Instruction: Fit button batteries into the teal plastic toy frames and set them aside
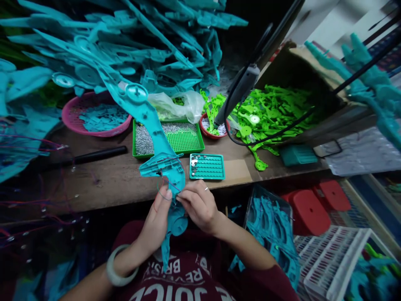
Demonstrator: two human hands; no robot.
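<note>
Dim and uneven, paler toward the upper right. Sunk in deep shadow beneath the worktop (pixel 109 184) and inside the cardboard box (pixel 282 71). Faint glare on the plastic bag (pixel 191 106), glints on the metal pieces (pixel 193 163). Fairly clear around left hand (pixel 157 223) and right hand (pixel 200 205); stretched by wide-angle distortion toward the edges, with blur over the far-right teal parts (pixel 363 81).
</note>
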